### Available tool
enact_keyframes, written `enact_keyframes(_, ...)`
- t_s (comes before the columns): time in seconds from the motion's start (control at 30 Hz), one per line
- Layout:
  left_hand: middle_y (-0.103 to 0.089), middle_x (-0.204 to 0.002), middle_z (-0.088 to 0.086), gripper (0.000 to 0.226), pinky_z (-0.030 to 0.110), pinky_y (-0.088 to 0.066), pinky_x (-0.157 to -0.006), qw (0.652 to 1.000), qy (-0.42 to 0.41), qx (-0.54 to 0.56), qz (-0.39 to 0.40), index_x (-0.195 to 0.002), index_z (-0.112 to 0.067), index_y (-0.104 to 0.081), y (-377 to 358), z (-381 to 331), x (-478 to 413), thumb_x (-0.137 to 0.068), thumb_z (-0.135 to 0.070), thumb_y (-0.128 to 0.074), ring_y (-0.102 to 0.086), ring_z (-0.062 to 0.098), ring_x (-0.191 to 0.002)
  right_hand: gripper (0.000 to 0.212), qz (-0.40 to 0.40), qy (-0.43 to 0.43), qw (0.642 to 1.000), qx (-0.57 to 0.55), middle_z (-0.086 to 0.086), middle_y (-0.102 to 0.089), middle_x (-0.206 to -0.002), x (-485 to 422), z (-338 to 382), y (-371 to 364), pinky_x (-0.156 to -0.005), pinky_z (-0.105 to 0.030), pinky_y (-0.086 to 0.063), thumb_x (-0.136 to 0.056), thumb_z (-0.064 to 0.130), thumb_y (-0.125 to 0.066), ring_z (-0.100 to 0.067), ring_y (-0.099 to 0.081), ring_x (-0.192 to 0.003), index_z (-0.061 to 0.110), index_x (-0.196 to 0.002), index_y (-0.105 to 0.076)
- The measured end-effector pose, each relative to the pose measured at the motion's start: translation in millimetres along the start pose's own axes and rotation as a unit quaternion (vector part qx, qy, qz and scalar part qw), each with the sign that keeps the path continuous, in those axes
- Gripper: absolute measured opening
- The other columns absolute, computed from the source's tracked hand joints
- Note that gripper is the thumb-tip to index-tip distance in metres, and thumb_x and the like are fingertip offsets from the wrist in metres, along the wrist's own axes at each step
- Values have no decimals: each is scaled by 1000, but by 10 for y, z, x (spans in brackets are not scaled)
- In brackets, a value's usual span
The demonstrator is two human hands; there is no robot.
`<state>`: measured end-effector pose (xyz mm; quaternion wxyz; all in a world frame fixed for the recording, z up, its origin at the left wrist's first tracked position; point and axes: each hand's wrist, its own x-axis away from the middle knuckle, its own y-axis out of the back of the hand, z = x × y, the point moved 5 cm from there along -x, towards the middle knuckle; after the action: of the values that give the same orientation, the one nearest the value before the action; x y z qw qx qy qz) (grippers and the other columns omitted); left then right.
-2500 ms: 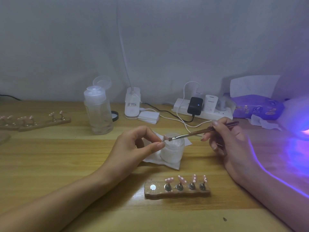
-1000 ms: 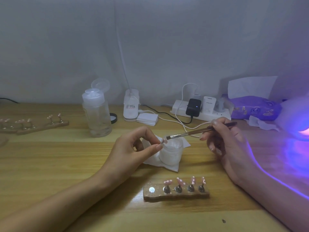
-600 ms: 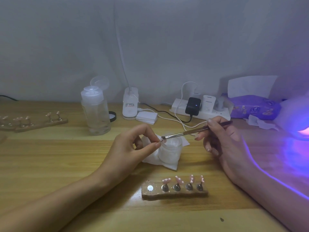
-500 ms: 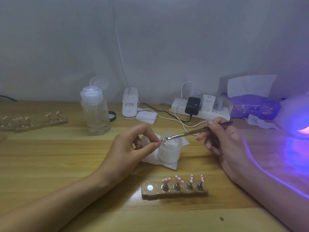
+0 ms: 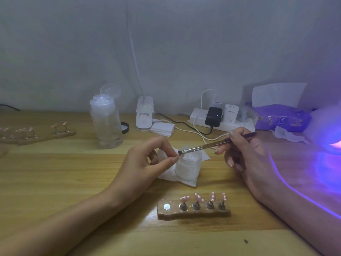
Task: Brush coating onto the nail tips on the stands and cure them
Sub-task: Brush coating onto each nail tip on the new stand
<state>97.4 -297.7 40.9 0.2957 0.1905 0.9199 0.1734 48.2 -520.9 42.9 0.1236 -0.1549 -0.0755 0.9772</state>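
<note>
A small nail tip (image 5: pixel 181 155), hard to make out, is pinched between the thumb and forefinger of the left hand (image 5: pixel 144 163), just above the rim of a frosted jar (image 5: pixel 188 166). The bristles of a brush (image 5: pixel 203 146) are laid against it, and the handle is clamped in the curled grip of the right hand (image 5: pixel 247 156). The jar is set on a white tissue (image 5: pixel 166 175) on the tabletop (image 5: pixel 55 182). Nearer the person, a stand (image 5: pixel 193 212) is laid flat. Four pink tips (image 5: pixel 184 198) are carried upright on its pegs, and a bare metal disc is seen at its left end. Behind the left hand a clear bottle (image 5: pixel 106 124) is stood with its flip lid raised. More stands (image 5: pixel 36 134) are lined up at the far left. At the back a power strip (image 5: pixel 230 124) is loaded with chargers, and a purple pack (image 5: pixel 282 119) is placed beside it. At the right edge a lamp (image 5: pixel 328 132) is lit, and violet light is cast over the tabletop and the right forearm.
</note>
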Motion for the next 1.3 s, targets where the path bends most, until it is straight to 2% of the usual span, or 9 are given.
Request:
enact_keyframes(0.17,-66,-82,-16,13,10,-39,-61,1000,0,4,1,-77,-25,-67,-2,4,-2,-84,-21,-77,-45,3,-59,23,-38,-6,999,-5,-8,-70,-66,-11,-24,73,-35,-13,-28,-89,32,-58,-9,-45,-39,30,-67,-62)
enact_keyframes(0.3,-65,-79,-18,14,9,-39,-60,1000,-3,7,0,-76,-25,-67,-1,9,-6,-84,-19,-77,-44,3,-58,20,-5,-1,1000,1,-8,-71,-69,-8,-14,22,-36,-13,-28,-87,37,-59,-9,-46,-39,32,-68,-62)
enact_keyframes(0.47,-63,-75,-19,12,9,-38,-59,1000,-1,11,4,-77,-25,-67,-4,17,-4,-84,-22,-77,-44,3,-58,27,-38,-7,999,-5,-8,-70,-66,-15,-26,68,-34,-13,-26,-92,29,-57,-8,-43,-38,30,-66,-62)
enact_keyframes(0.57,-61,-73,-22,14,8,-39,-60,1000,-1,6,5,-78,-27,-67,-3,22,1,-85,-20,-77,-45,3,-58,23,-5,10,1000,-9,-8,-71,-68,-2,6,23,-35,-13,-27,-92,34,-59,-9,-45,-39,31,-69,-62)
enact_keyframes(0.73,-65,-79,-15,11,11,-40,-60,1000,3,13,3,-78,-27,-66,-5,17,-9,-83,-27,-76,-45,4,-59,39,-44,-9,999,10,-9,-70,-65,-13,-34,71,-34,-12,-25,-99,22,-51,-8,-42,-37,33,-62,-62)
enact_keyframes(0.87,-59,-69,-25,14,8,-39,-60,1000,4,6,3,-77,-24,-66,-10,14,-1,-85,-19,-76,-45,2,-58,31,-24,6,1000,-10,-6,-70,-67,-19,-14,62,-35,-13,-27,-97,27,-52,-8,-42,-38,33,-68,-62)
enact_keyframes(1.03,-66,-79,-17,15,11,-41,-62,1000,13,15,0,-76,-23,-66,-15,30,-1,-86,-20,-77,-47,2,-59,21,-17,-4,1000,3,-8,-70,-66,-20,-47,50,-35,-14,-26,-92,30,-56,-9,-42,-38,29,-71,-59)
enact_keyframes(1.13,-66,-79,-18,13,10,-40,-62,1000,12,20,-3,-76,-23,-66,-16,22,0,-83,-25,-76,-46,2,-58,21,-38,-11,999,14,-9,-69,-65,-24,-69,90,-34,-13,-25,-99,21,-52,-9,-41,-37,20,-78,-53)
enact_keyframes(1.3,-65,-76,-19,14,12,-41,-61,1000,16,10,2,-77,-24,-67,-13,22,-2,-86,-20,-76,-48,3,-60,27,-23,24,999,-6,-8,-70,-66,-16,-3,70,-35,-13,-27,-98,25,-52,-9,-41,-37,28,-72,-58)
